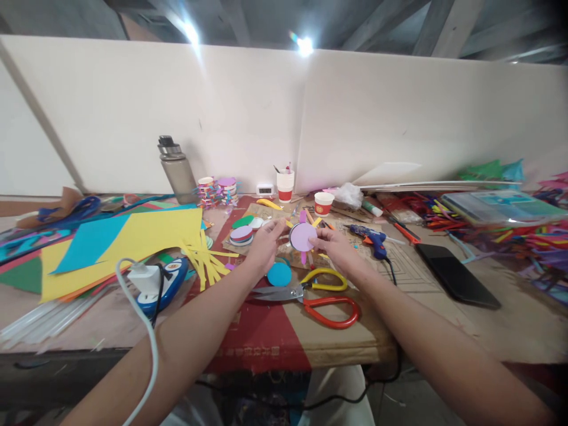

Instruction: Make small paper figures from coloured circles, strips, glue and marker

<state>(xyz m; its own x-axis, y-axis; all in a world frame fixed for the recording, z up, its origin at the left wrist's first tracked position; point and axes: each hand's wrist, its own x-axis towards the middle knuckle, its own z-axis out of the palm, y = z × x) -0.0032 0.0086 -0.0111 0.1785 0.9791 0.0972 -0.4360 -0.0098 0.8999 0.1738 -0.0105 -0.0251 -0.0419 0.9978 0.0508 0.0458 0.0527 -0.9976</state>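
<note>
Table (510, 331) is crowded w/ craft stuff. Just near of both hands lie big scissors (310, 296), red + yellow loop handles, blades pointing left; a blue paper circle (279, 274) sits beside the blades. Left side: yellow paper sheet (146, 236) w/ fringe-cut edge, a blue sheet on top of it, white charger (144, 278) w/ cable trailing toward camera. Far left a metal bottle (177, 168) stands upright by the wall. Far centre: 2 red/white paper cups (323, 203), a stack of cut paper circles (242, 235). Right of hands: blue glue gun (370, 238), then a flat black phone (457, 275); colourful strips piled far right.

Lilac paper disc (303, 236), round, flat, w/ coloured strips sticking out around its rim, is held upright just above the table centre, between both hands. Left hand (265, 244) fingers curled, tips at disc's left edge. Right hand (337, 248) pinches its right edge, thumb + fingers nearly closed on it. Both forearms stretch forward, bare, converging.
</note>
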